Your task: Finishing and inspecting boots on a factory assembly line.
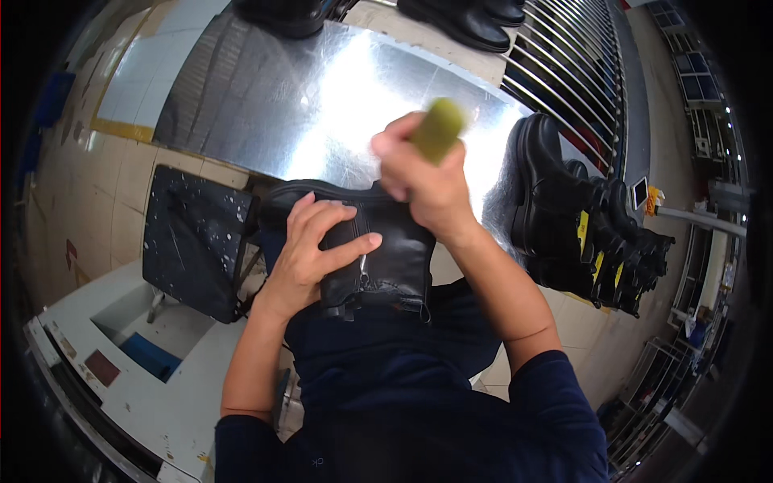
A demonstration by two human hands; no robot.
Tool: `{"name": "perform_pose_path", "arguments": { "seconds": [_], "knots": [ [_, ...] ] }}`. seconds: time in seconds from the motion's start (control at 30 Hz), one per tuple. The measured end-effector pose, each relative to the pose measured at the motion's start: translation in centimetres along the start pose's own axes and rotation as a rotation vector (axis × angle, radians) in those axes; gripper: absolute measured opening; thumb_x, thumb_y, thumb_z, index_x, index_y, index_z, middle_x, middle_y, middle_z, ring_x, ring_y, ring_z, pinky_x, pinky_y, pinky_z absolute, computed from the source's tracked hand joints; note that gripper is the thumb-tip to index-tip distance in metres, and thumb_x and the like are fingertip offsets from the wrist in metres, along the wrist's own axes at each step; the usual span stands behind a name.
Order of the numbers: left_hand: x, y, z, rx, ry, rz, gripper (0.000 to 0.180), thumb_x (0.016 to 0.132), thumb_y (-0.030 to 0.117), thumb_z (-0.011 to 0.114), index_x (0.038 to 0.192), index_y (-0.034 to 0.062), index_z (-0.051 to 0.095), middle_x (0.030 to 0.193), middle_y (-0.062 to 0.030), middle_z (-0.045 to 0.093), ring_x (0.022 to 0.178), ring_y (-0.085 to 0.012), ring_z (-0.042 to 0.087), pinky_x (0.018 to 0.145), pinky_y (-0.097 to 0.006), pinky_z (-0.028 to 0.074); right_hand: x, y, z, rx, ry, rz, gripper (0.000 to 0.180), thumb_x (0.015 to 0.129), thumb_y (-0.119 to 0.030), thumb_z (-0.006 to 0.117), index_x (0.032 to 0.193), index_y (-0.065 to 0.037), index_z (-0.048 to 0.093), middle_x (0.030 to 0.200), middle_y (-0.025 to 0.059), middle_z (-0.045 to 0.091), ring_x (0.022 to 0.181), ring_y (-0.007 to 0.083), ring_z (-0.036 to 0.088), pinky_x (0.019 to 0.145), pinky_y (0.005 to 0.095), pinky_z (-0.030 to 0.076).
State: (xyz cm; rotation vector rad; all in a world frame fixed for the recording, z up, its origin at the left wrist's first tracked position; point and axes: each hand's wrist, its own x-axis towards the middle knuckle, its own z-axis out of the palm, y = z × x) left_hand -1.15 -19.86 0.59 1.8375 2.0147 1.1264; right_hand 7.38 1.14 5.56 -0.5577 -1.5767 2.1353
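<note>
A black ankle boot with a side zipper lies on its side across my lap, against the near edge of the metal tabletop. My left hand grips it from above, fingers bent over its side and thumb beside the zipper. The zipper pull hangs near the boot's top opening. My right hand is closed around a yellow-green blocky thing, smeared by motion, above the boot's sole side. What kind of thing it is, I cannot make out.
The shiny metal table stretches out ahead. More black boots stand in a row at the right, some with yellow tags. A roller conveyor runs at the far right. On the left is a dark, paint-spotted chair.
</note>
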Motion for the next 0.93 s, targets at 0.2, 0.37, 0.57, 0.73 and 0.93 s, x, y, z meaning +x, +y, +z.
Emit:
{"name": "perform_pose_path", "arguments": {
  "seconds": [0.2, 0.37, 0.57, 0.73, 0.93],
  "knots": [
    [0.6, 1.9, -0.3, 0.044, -0.036, -0.036, 0.059, 0.072, 0.007, 0.075, 0.13, 0.0183, 0.071, 0.131, -0.0144, 0.059, 0.127, -0.0375, 0.055, 0.118, -0.06, 0.033, 2.2, 2.8, 0.3, 0.089, -0.296, 0.229, 0.025, 0.095, -0.027, 0.077, 0.095, -0.005, 0.067, 0.061, -0.001, 0.055, 0.053, 0.0087, 0.051, 0.051, 0.0267, 0.04],
    [7.7, 3.8, -1.5, 0.206, -0.229, 0.291, 0.077, 0.058, -0.009, 0.072, 0.132, 0.0124, 0.064, 0.13, -0.0057, 0.065, 0.125, -0.029, 0.059, 0.117, -0.058, 0.035, -2.0, 3.5, -6.2, 0.271, 0.244, -0.185, 0.018, 0.096, -0.019, 0.072, 0.1, -0.003, 0.066, 0.079, 0.0078, 0.068, 0.072, 0.0168, 0.067, 0.069, 0.0321, 0.054],
    [9.6, -0.3, -0.9, -0.242, 0.069, -0.083, 0.089, 0.066, 0.002, 0.09, 0.147, 0.0066, 0.054, 0.146, -0.0115, 0.06, 0.144, -0.0319, 0.048, 0.119, -0.046, 0.038, -3.2, 6.2, -6.1, 0.479, 0.265, -0.104, 0.023, 0.099, -0.027, 0.07, 0.11, -0.007, 0.069, 0.122, 0.0067, 0.071, 0.108, 0.0147, 0.061, 0.097, 0.0331, 0.047],
    [6.1, 2.4, 6.1, -0.429, 0.258, -0.311, 0.116, 0.075, 0.033, 0.091, 0.162, -0.0002, 0.022, 0.162, -0.0237, 0.038, 0.15, -0.0345, 0.04, 0.12, -0.04, 0.037, -6.8, 5.1, -0.8, 0.389, 0.483, -0.036, 0.02, 0.103, -0.025, 0.061, 0.105, -0.006, 0.067, 0.113, 0.0062, 0.066, 0.111, 0.0195, 0.062, 0.101, 0.0396, 0.048],
    [6.0, -0.4, 5.2, -0.378, 0.691, -0.412, 0.066, 0.077, 0.023, 0.086, 0.134, 0.0053, 0.059, 0.131, -0.0214, 0.064, 0.117, -0.0381, 0.065, 0.099, -0.044, 0.053, -7.6, 7.7, -2.8, 0.285, 0.233, 0.029, 0.044, 0.108, -0.038, 0.054, 0.118, 0.004, 0.062, 0.128, 0.0242, 0.066, 0.117, 0.0325, 0.067, 0.109, 0.0473, 0.048]
  ]
}}
